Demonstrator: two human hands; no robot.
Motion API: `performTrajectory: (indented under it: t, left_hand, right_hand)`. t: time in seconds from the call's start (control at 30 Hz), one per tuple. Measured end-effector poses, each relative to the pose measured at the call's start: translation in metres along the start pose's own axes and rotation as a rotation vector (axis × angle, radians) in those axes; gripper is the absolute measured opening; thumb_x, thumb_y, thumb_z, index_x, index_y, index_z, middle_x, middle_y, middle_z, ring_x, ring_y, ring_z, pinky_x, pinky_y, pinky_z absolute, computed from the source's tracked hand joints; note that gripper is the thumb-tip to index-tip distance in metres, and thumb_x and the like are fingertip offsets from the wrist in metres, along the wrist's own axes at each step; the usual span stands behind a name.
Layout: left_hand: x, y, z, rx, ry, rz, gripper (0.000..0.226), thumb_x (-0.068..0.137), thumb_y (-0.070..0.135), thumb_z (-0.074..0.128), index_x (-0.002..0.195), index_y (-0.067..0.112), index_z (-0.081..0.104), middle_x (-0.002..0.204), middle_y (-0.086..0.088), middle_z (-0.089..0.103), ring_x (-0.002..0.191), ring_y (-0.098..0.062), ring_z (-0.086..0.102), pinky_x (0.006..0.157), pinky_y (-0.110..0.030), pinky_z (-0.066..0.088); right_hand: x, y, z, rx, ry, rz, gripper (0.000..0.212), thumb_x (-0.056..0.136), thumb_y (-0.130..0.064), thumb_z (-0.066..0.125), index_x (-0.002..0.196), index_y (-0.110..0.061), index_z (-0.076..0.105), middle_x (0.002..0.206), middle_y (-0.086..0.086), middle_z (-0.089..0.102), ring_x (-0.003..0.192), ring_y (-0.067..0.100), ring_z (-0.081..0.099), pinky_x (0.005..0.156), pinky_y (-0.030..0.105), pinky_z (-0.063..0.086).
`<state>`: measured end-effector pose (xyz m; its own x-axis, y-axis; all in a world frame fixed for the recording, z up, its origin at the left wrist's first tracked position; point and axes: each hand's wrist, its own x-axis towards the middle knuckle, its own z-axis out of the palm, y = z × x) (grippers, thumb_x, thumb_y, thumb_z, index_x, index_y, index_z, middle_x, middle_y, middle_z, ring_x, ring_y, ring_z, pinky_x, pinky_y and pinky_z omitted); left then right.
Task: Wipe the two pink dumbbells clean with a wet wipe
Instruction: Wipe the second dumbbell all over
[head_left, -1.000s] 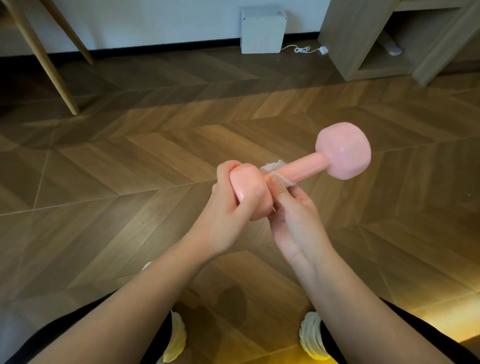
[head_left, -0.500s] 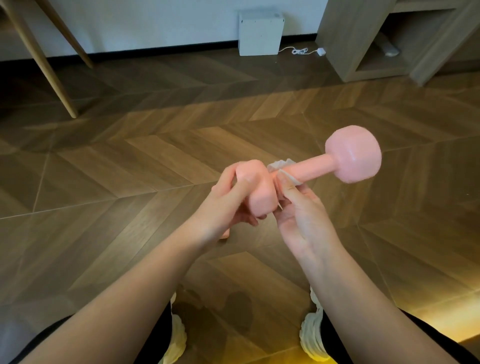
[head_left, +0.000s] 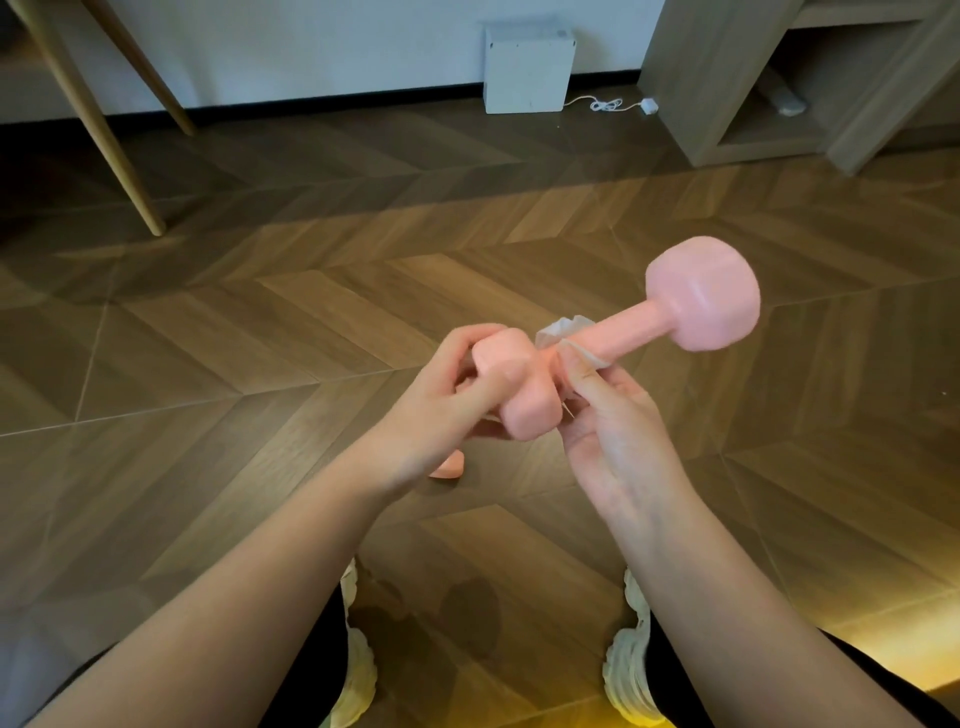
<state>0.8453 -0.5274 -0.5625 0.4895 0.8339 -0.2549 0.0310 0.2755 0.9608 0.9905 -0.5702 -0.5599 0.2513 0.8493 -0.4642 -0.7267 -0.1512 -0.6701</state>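
I hold a pink dumbbell in the air above the wooden floor, its far head pointing up and right. My left hand grips the near head from the left. My right hand pinches a white wet wipe around the handle just beside that near head. A small piece of the second pink dumbbell shows on the floor under my left wrist; the rest of it is hidden.
A white box with a cable stands against the far wall. A wooden shelf unit is at the back right, slanted wooden legs at the back left. My two white shoes rest on the floor below my arms.
The dumbbell has shifted slightly right and its far head has risen a little. My left hand has changed its grip on the near head. The wipe stays on the handle.
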Motion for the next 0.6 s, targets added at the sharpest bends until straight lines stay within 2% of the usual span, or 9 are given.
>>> performTrajectory:
  t: [0.1,0.2,0.3,0.4,0.53,0.6]
  left_hand:
    - [-0.005,-0.006,-0.001,0.216,0.041,0.254,0.062,0.071,0.021,0.08,0.122,0.032,0.046,0.123,0.003,0.058,0.111,-0.007,0.062,0.09,-0.026,0.053]
    - [-0.007,-0.006,-0.001,0.333,0.063,0.432,0.069,0.066,0.028,0.083,0.123,0.032,0.045,0.13,-0.003,0.053,0.12,-0.019,0.057,0.092,-0.024,0.049]
    - [-0.004,-0.005,-0.001,0.41,0.071,0.554,0.07,0.066,0.026,0.082,0.123,0.037,0.043,0.132,-0.009,0.049,0.123,-0.027,0.053,0.093,-0.031,0.05]
    - [-0.005,-0.006,-0.003,0.443,0.082,0.575,0.067,0.067,0.025,0.082,0.12,0.04,0.044,0.133,-0.008,0.047,0.124,-0.025,0.052,0.092,-0.033,0.052]
    - [-0.008,-0.003,-0.003,0.414,0.065,0.558,0.065,0.065,0.023,0.083,0.117,0.039,0.046,0.133,-0.008,0.047,0.124,-0.022,0.052,0.09,-0.021,0.05]
    - [-0.008,-0.001,-0.004,0.329,0.058,0.504,0.065,0.064,0.021,0.083,0.117,0.033,0.047,0.129,-0.006,0.051,0.118,-0.017,0.056,0.087,-0.019,0.049]
  right_hand:
    - [-0.001,-0.006,0.0,0.013,-0.018,-0.008,0.031,0.072,-0.017,0.071,0.102,-0.012,0.07,0.097,0.007,0.072,0.087,0.015,0.064,0.093,0.034,0.05]
    - [0.001,-0.013,-0.001,0.059,-0.026,-0.027,0.028,0.072,-0.02,0.07,0.1,-0.015,0.071,0.095,0.005,0.075,0.086,0.014,0.069,0.099,0.036,0.048]
    - [0.005,-0.023,-0.003,0.132,-0.007,-0.053,0.028,0.074,-0.02,0.07,0.101,-0.015,0.068,0.099,0.008,0.075,0.091,0.016,0.072,0.098,0.038,0.051]
    - [0.01,-0.034,-0.006,0.237,0.054,-0.065,0.036,0.071,-0.019,0.071,0.106,-0.013,0.066,0.101,0.007,0.076,0.094,0.017,0.073,0.097,0.041,0.051]
    - [0.009,-0.038,-0.007,0.31,0.077,-0.047,0.038,0.082,-0.023,0.071,0.118,-0.012,0.064,0.105,0.008,0.076,0.097,0.02,0.073,0.094,0.044,0.052]
    - [0.006,-0.038,-0.007,0.337,0.066,-0.034,0.053,0.076,-0.023,0.075,0.126,-0.013,0.061,0.111,0.008,0.075,0.099,0.022,0.073,0.095,0.045,0.053]
